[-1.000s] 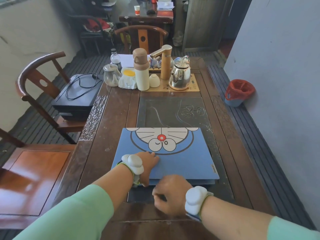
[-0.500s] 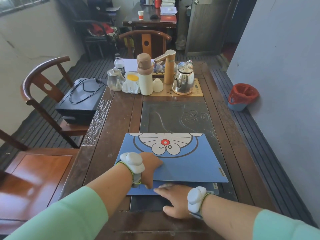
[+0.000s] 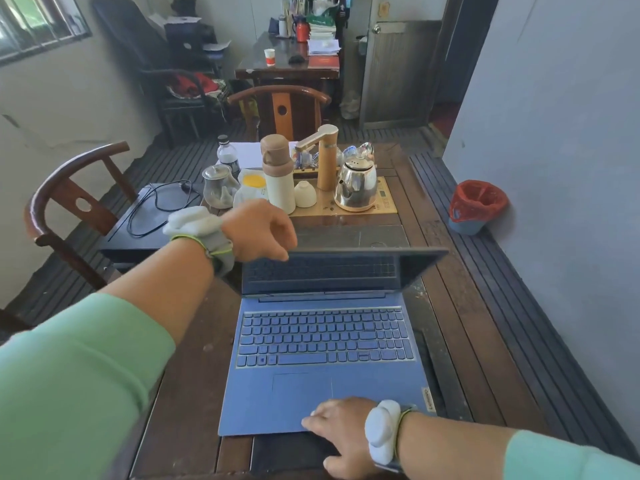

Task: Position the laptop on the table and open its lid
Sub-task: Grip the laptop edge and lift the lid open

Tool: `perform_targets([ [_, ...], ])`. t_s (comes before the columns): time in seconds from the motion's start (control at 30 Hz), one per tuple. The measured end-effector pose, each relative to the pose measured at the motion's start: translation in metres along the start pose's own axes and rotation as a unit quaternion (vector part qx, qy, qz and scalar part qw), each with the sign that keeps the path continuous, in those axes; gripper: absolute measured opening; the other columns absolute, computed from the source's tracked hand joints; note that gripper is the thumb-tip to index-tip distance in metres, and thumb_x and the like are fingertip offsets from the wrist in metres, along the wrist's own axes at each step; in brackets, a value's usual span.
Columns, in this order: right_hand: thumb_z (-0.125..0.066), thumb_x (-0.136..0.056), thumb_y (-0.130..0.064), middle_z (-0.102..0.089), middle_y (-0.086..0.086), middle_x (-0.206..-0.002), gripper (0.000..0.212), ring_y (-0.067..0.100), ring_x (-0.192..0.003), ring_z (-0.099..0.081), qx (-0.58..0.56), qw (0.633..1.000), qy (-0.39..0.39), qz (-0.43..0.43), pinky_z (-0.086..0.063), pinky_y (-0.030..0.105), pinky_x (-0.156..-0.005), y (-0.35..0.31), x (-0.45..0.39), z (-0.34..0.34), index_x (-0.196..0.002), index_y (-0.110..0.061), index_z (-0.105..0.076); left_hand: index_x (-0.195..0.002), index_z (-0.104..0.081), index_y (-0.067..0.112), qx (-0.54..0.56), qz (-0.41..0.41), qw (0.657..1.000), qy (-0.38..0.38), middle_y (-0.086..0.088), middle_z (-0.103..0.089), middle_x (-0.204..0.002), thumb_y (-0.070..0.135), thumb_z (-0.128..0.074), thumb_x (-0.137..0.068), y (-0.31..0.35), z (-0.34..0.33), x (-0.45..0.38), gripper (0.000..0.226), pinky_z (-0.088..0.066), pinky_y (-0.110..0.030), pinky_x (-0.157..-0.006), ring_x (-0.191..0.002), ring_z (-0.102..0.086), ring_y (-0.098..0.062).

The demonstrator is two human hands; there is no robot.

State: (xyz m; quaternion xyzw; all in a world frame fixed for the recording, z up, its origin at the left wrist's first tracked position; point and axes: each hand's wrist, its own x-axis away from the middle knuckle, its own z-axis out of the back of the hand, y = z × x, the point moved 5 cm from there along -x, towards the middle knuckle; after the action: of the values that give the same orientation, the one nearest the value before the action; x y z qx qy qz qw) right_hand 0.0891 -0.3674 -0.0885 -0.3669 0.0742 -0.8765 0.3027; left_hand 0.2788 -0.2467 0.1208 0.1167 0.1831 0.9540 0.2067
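left hand (image 3: 258, 232) grips the laptop (image 3: 322, 362) lid's top edge, fingertips hidden; right hand (image 3: 341, 433) flat on its base.

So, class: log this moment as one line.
laptop: open on table | left hand: holding lid top edge | right hand: pressing base

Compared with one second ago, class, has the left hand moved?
Yes. The left hand has risen from the near edge of the laptop, swinging the lid up and away toward the kettle.
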Motion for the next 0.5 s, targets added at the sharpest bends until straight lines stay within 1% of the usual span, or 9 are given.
perform_targets([
  [0.07, -0.044, -0.086, -0.043, -0.041, 0.015, -0.147, 0.062, 0.037, -0.132, -0.041, 0.005, 1.0, -0.01, -0.004, -0.041, 0.056, -0.101, 0.002, 0.0, 0.002, -0.142, -0.018, -0.033, -0.076, -0.071, 0.02, -0.01, -0.006, 0.994, 0.11, 0.007, -0.069, -0.077, 0.021, -0.078, -0.071, -0.005, 0.009, -0.006, 0.009, -0.053, -0.029, -0.074, -0.077, -0.063, -0.015],
  [0.13, -0.039, -0.082, -0.048, -0.048, 0.015, -0.138, 0.06, 0.04, -0.122, -0.048, 0.003, 1.0, -0.02, -0.012, -0.045, 0.058, -0.093, 0.005, -0.002, 0.004, -0.134, -0.019, -0.038, -0.073, -0.069, 0.018, -0.062, -0.02, 0.976, 0.21, 0.003, -0.065, -0.078, 0.021, -0.076, -0.074, -0.006, 0.007, -0.008, 0.007, -0.049, -0.032, -0.069, -0.079, -0.06, -0.023],
  [0.2, -0.037, -0.083, -0.05, -0.05, 0.015, -0.134, 0.057, 0.039, -0.114, -0.051, -0.002, 0.999, -0.029, -0.019, -0.046, 0.054, -0.089, 0.008, -0.003, 0.007, -0.132, -0.021, -0.039, -0.073, -0.069, 0.01, -0.114, -0.058, 0.953, 0.275, -0.005, -0.067, -0.078, 0.014, -0.074, -0.075, -0.003, -0.002, -0.007, 0.006, -0.047, -0.035, -0.06, -0.073, -0.061, -0.032],
  [0.23, -0.038, -0.086, -0.049, -0.05, 0.014, -0.134, 0.054, 0.037, -0.111, -0.051, -0.014, 0.999, -0.035, -0.019, -0.045, 0.051, -0.088, 0.009, -0.005, 0.008, -0.133, -0.022, -0.04, -0.071, -0.068, 0.006, -0.129, -0.079, 0.943, 0.297, -0.01, -0.066, -0.073, 0.008, -0.075, -0.074, -0.002, -0.006, -0.006, 0.007, -0.048, -0.036, -0.054, -0.064, -0.061, -0.034],
  [0.27, -0.039, -0.087, -0.048, -0.051, 0.014, -0.133, 0.053, 0.036, -0.11, -0.051, -0.032, 0.999, -0.034, -0.018, -0.044, 0.048, -0.089, 0.011, -0.006, 0.009, -0.133, -0.022, -0.041, -0.069, -0.067, 0.004, -0.142, -0.096, 0.934, 0.313, -0.013, -0.064, -0.067, 0.003, -0.076, -0.071, -0.001, -0.008, -0.006, 0.009, -0.049, -0.036, -0.048, -0.055, -0.059, -0.034],
  [0.3, -0.04, -0.087, -0.049, -0.052, 0.012, -0.134, 0.054, 0.035, -0.113, -0.051, -0.057, 0.998, -0.031, -0.018, -0.043, 0.047, -0.092, 0.014, -0.008, 0.01, -0.135, -0.024, -0.042, -0.068, -0.066, 0.002, -0.159, -0.106, 0.93, 0.314, -0.014, -0.062, -0.062, -0.002, -0.076, -0.068, -0.001, -0.01, -0.007, 0.011, -0.048, -0.036, -0.043, -0.048, -0.056, -0.034],
  [0.37, -0.043, -0.088, -0.048, -0.053, 0.004, -0.14, 0.055, 0.031, -0.126, -0.048, -0.106, 0.993, -0.037, -0.021, -0.039, 0.044, -0.103, 0.017, -0.012, 0.011, -0.139, -0.027, -0.042, -0.072, -0.067, 0.0, -0.193, -0.103, 0.929, 0.299, -0.015, -0.06, -0.057, -0.01, -0.075, -0.062, -0.002, -0.015, -0.009, 0.016, -0.046, -0.033, -0.038, -0.041, -0.053, -0.033],
  [0.43, -0.046, -0.092, -0.041, -0.054, -0.004, -0.143, 0.052, 0.024, -0.132, -0.044, -0.155, 0.987, -0.042, -0.023, -0.033, 0.036, -0.11, 0.021, -0.016, 0.014, -0.141, -0.027, -0.044, -0.082, -0.069, -0.001, -0.217, -0.094, 0.93, 0.28, -0.015, -0.063, -0.059, -0.014, -0.075, -0.059, -0.006, -0.021, -0.012, 0.027, -0.046, -0.034, -0.038, -0.044, -0.056, -0.034],
  [0.5, -0.048, -0.093, -0.035, -0.054, -0.007, -0.143, 0.048, 0.019, -0.134, -0.043, -0.199, 0.978, -0.057, -0.022, -0.03, 0.032, -0.113, 0.023, -0.018, 0.019, -0.14, -0.027, -0.047, -0.097, -0.07, -0.002, -0.223, -0.091, 0.933, 0.267, -0.018, -0.072, -0.075, -0.017, -0.075, -0.059, -0.015, -0.027, -0.014, 0.041, -0.053, -0.039, -0.045, -0.059, -0.066, -0.038],
])
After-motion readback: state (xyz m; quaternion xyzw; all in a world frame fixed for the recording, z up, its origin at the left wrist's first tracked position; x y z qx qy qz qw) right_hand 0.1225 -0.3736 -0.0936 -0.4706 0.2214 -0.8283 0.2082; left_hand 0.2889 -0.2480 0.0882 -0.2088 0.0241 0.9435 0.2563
